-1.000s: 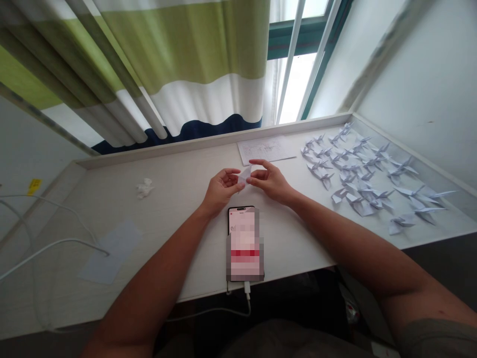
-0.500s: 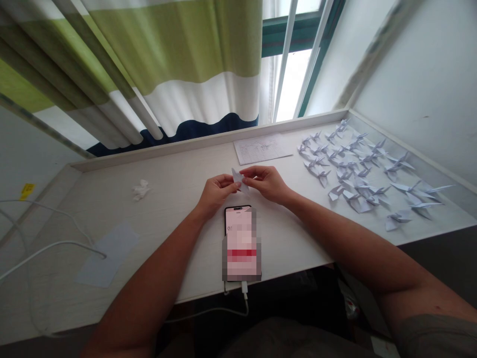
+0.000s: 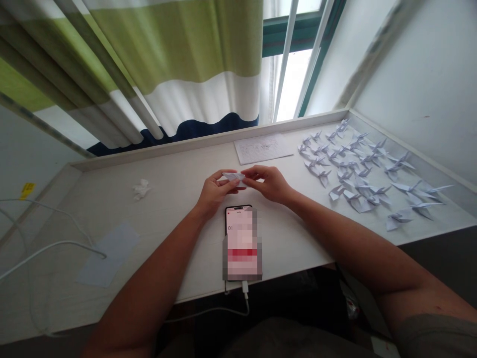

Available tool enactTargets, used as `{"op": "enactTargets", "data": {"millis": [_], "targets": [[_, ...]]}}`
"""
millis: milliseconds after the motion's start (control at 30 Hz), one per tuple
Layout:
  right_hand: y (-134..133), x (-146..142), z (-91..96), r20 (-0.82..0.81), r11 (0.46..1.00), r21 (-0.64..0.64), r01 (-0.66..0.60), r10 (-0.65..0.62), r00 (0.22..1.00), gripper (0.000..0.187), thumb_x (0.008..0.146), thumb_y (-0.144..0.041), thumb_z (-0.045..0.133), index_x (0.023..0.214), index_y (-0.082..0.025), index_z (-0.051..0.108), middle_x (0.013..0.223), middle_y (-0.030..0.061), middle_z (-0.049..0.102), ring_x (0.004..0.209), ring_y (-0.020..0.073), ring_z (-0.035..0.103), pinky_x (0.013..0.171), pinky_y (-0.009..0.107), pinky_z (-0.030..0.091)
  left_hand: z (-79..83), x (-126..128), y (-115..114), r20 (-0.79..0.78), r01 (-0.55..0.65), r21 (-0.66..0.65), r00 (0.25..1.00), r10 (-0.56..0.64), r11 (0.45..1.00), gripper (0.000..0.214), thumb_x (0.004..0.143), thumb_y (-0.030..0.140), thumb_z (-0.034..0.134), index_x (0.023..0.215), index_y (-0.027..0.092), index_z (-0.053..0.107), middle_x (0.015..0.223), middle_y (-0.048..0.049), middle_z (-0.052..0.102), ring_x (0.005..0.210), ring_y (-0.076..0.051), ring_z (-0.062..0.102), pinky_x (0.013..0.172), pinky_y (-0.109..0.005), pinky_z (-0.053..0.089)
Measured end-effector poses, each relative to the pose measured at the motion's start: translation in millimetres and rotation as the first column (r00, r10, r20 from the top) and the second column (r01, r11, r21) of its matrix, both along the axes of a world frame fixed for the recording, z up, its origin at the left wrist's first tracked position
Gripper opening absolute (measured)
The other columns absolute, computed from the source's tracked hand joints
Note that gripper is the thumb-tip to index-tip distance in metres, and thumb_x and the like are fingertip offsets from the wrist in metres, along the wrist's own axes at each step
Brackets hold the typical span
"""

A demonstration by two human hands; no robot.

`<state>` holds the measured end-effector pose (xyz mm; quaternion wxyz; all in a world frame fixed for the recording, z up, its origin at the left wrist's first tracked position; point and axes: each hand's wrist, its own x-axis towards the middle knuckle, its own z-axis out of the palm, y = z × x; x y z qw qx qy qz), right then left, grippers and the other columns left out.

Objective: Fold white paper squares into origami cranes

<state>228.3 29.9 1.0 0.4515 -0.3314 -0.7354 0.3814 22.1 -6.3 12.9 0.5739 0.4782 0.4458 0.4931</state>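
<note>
A small folded piece of white paper (image 3: 234,176) is held between my two hands over the middle of the desk, its long side lying roughly level. My left hand (image 3: 216,191) pinches its left part between thumb and fingers. At its right end, the thumb and fingertips of my right hand (image 3: 269,184) grip the paper. Some of the fold is hidden behind my fingers. Just below my hands lies a phone (image 3: 240,221), its screen lit and partly blurred out.
Several folded paper cranes (image 3: 357,171) cover the desk's right side. A printed sheet (image 3: 263,149) lies behind my hands. Crumpled tissue (image 3: 141,190) and a flat paper sheet (image 3: 110,253) lie on the left, with a white cable (image 3: 55,246) crossing the sheet. Another cable (image 3: 245,291) plugs into the phone.
The folded paper has turned from standing nearly upright to lying roughly level between my fingers. Both hands stay in nearly the same place.
</note>
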Motion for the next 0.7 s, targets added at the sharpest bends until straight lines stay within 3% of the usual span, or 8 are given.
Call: {"op": "enactTargets", "data": {"millis": [167,333,467,700], "targets": [[-1.2,1.9,2.5,0.064,0.993,0.114,-0.003,-0.004,0.998,0.023,0.096,-0.036,0.074,0.11,-0.021,0.084,0.101,0.0065,0.084,0.084,0.0191,0.076,0.082,0.038,0.064,1.2,-1.1,-1.1,0.003,0.027,0.004,1.0,-0.027,1.0,0.05,0.069,0.044,0.099,0.102,0.017,0.072,0.095,-0.0075,0.083,0.089,-0.027,0.083,0.081,-0.033,0.059],[-2.3,3.4,6.9,0.106,0.99,0.14,-0.014,-0.001,0.994,0.022,0.1,-0.037,0.071,0.111,-0.025,0.085,0.102,0.006,0.083,0.087,0.0198,0.075,0.084,0.037,0.062,3.0,-1.2,-0.6,-0.047,-0.016,0.054,0.999,0.018,0.998,0.051,0.071,0.045,0.097,0.108,0.019,0.074,0.082,-0.003,0.079,0.081,-0.022,0.079,0.078,-0.033,0.059],[-2.4,2.9,6.6,0.1,0.994,0.107,0.012,-0.022,0.995,0.022,0.098,-0.04,0.072,0.105,-0.024,0.085,0.1,0.006,0.084,0.085,0.021,0.075,0.084,0.039,0.062,2.5,-0.7,1.1,-0.087,-0.077,0.095,0.993,0.085,0.993,0.042,0.065,0.042,0.098,0.092,0.017,0.078,0.082,-0.0027,0.077,0.076,-0.017,0.071,0.078,-0.033,0.06],[-2.2,0.3,1.5,-0.007,1.0,-0.022,-0.012,0.012,1.0,0.026,0.093,-0.044,0.076,0.101,-0.021,0.085,0.092,0.0061,0.084,0.081,0.0211,0.076,0.079,0.039,0.061,3.7,-3.2,2.0,-0.077,-0.077,0.067,0.994,0.082,0.995,0.04,0.064,0.037,0.099,0.093,0.016,0.082,0.08,-0.0036,0.078,0.073,-0.016,0.069,0.077,-0.035,0.059]]}}
